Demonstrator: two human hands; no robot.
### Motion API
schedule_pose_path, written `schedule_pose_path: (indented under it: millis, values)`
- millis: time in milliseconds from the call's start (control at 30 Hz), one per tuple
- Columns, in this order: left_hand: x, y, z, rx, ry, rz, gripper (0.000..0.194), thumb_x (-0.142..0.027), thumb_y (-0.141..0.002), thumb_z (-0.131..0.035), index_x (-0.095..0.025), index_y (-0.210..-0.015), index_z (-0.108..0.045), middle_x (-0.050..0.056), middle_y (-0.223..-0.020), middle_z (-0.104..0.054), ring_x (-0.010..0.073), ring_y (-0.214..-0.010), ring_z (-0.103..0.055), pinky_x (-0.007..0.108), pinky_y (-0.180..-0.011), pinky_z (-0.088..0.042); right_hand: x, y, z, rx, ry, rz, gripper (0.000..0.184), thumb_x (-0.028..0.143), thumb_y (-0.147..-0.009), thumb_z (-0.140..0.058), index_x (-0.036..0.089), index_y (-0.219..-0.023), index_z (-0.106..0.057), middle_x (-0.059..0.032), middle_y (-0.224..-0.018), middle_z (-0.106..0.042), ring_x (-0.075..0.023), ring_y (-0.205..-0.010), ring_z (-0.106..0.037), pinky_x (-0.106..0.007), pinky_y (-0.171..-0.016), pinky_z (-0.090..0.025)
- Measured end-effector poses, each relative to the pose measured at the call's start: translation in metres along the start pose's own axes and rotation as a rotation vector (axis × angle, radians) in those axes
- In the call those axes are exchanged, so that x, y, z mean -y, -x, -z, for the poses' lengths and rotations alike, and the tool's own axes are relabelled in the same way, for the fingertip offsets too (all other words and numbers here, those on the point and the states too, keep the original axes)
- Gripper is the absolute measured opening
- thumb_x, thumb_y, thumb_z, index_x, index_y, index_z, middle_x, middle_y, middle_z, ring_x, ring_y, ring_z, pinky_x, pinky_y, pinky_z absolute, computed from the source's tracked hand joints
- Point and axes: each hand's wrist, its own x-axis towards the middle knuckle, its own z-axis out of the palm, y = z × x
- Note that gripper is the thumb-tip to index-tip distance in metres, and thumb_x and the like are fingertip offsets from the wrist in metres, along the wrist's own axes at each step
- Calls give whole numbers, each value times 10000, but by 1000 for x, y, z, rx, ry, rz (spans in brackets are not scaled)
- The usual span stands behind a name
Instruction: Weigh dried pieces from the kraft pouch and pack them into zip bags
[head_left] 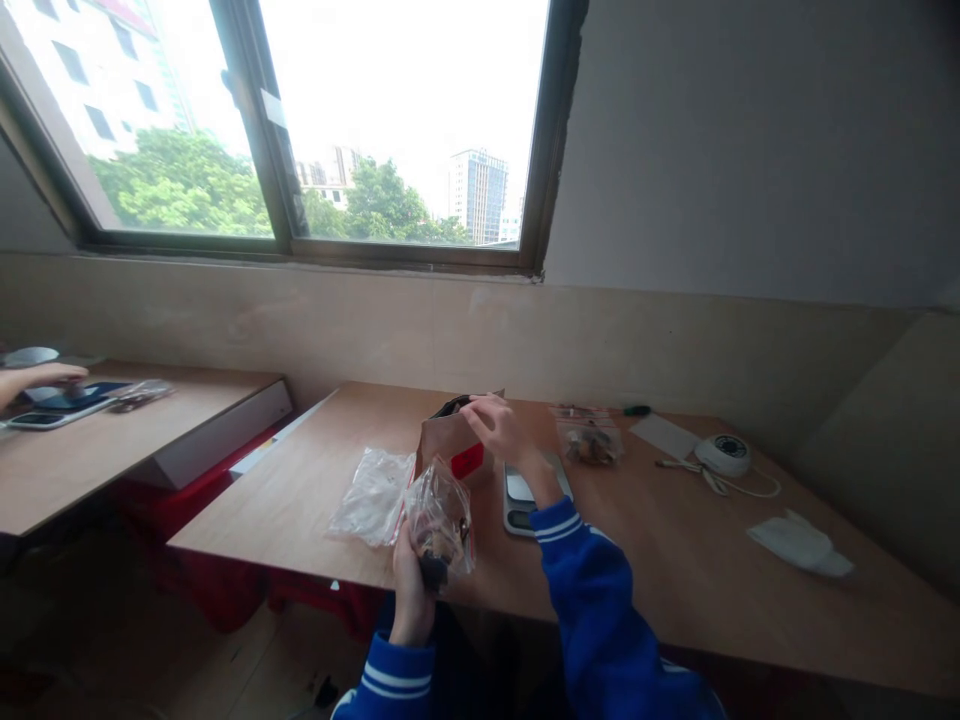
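My left hand (pixel 412 580) is closed around a clear zip bag (pixel 442 500) with dark and tan small items in its lower part, held at the table's front edge. Just behind it stands a brown paper bag (pixel 442 440) with a red label, its top open. My right hand (pixel 495 425) is at the mouth of that paper bag, fingers bent together over the rim; what they pinch, if anything, is hidden. Under my right wrist lies a small digital scale (pixel 519 512), partly covered by the arm. A clear plastic bag (pixel 367 495) lies flat left of the paper bag.
Rightward on the table are a filled zip bag (pixel 591 440), a dark green-tipped tool (pixel 637 410), a white paper (pixel 664 437), a white dome camera (pixel 724 455) with its cable, and a crumpled white wrapper (pixel 801 545). Another person's hand (pixel 56 375) works at the left table (pixel 202 400).
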Motion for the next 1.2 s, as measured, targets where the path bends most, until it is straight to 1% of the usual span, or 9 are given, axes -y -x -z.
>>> schedule_pose_path:
  millis: [133, 300, 367, 433, 500, 633, 767, 967, 1200]
  values:
    - [0, 1, 0, -5, -22, -16, 277, -409, -815, -528, -173, -892, -648, 22, -719, -704, 144, -597, -658, 247, -569, -514, 7, 10, 5, -21, 8, -23, 192, 301, -867, -535, 239, -795, -701, -48, -935, -710, -215, -1045, -590, -394, -1027, -356]
    - [-4, 8, -6, 26, 12, -65, 284, -409, -759, -576, -165, -889, -641, 19, -720, -698, 159, -635, -655, 275, -627, -515, 34, 39, 12, -203, -130, -153, 243, 300, -909, -443, 232, -923, -675, -39, -953, -680, -202, -963, -601, -366, -945, -422]
    - [-6, 11, -9, 85, 30, -108, 326, -403, -751, -572, -170, -970, -634, 34, -806, -714, 184, -736, -668, 297, -688, -513, 43, 62, 10, -162, -286, -248, 229, 281, -903, -447, 231, -950, -665, -31, -939, -678, -191, -910, -622, -331, -859, -472]
    - [-7, 13, -9, 177, 45, -108, 366, -372, -754, -552, -175, -1056, -612, 49, -888, -716, 210, -843, -663, 317, -746, -500, 47, 87, 5, -55, -385, -323, 205, 262, -883, -479, 231, -937, -674, -30, -932, -671, -187, -894, -630, -310, -814, -494]
    - [-7, 15, -8, 254, 49, -85, 399, -315, -740, -538, -178, -1112, -584, 58, -950, -708, 226, -905, -647, 330, -772, -484, 45, 110, -2, 15, -370, -366, 180, 253, -856, -528, 231, -924, -693, -36, -957, -659, -191, -919, -625, -306, -819, -493]
    - [-2, 16, -4, 336, -8, -46, 545, -172, -633, -543, -192, -1177, -526, 67, -1025, -689, 233, -891, -630, 337, -742, -465, 33, 137, -11, 7, -304, -463, 174, 262, -816, -602, 232, -952, -706, -46, -1004, -656, -200, -928, -619, -308, -808, -494]
    - [2, 16, -5, 382, -98, -52, 586, -114, -570, -561, -200, -1149, -545, 54, -1005, -689, 224, -862, -624, 315, -717, -455, 24, 147, -8, 7, -368, -572, 267, 278, -741, -694, 216, -1001, -686, -58, -1061, -671, -226, -965, -629, -340, -842, -504]
    - [6, 16, -8, 445, -163, -55, 528, -103, -562, -614, -205, -1080, -633, 62, -1056, -689, 257, -1001, -596, 328, -828, -440, 24, 155, -1, 116, -690, -689, 481, 290, -711, -733, 212, -1167, -603, -83, -1219, -643, -258, -1099, -613, -443, -969, -460]
    - [7, 14, -5, 463, -168, -58, 533, -135, -617, -698, -211, -1140, -625, 81, -1138, -673, 275, -1071, -583, 351, -892, -426, 19, 159, -2, 30, -695, -729, 411, 403, -678, -758, 176, -1008, -665, -91, -1069, -710, -269, -1033, -646, -437, -947, -472]
